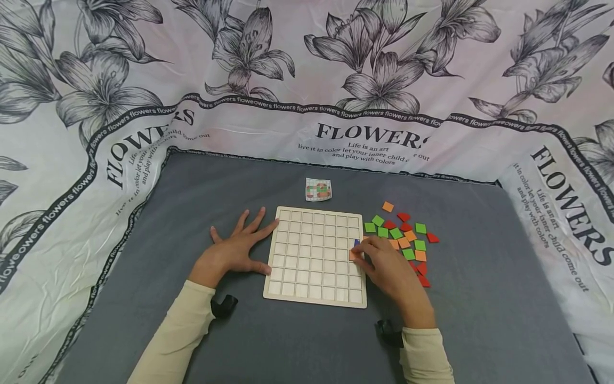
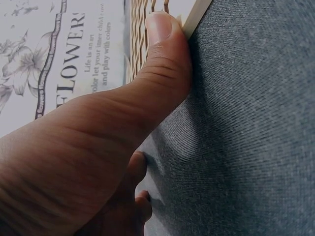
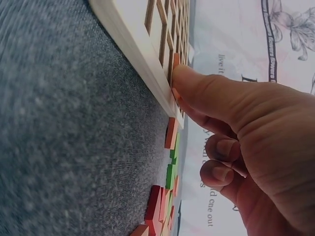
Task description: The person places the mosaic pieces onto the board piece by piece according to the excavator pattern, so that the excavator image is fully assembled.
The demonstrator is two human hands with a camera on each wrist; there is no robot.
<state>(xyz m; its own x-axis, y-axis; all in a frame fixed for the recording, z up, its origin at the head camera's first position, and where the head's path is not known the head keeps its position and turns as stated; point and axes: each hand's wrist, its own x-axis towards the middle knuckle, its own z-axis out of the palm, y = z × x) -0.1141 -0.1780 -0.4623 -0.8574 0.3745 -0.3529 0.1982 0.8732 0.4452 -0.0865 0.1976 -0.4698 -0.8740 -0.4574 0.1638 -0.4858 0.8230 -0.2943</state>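
A pale wooden grid board with square cells lies on the grey cloth. My left hand is spread flat at its left side, thumb and index fingertip at the board's edge. In the left wrist view the thumb presses against the board's side. My right hand pinches an orange square tile between thumb and fingers over the right-hand column. In the right wrist view that orange tile stands on edge at a cell. A small blue piece shows in the cell just behind it.
Loose green, orange and red tiles are scattered right of the board, partly behind my right hand. A small printed pattern card lies beyond the board. A flower-printed cloth rises around the table's back and sides.
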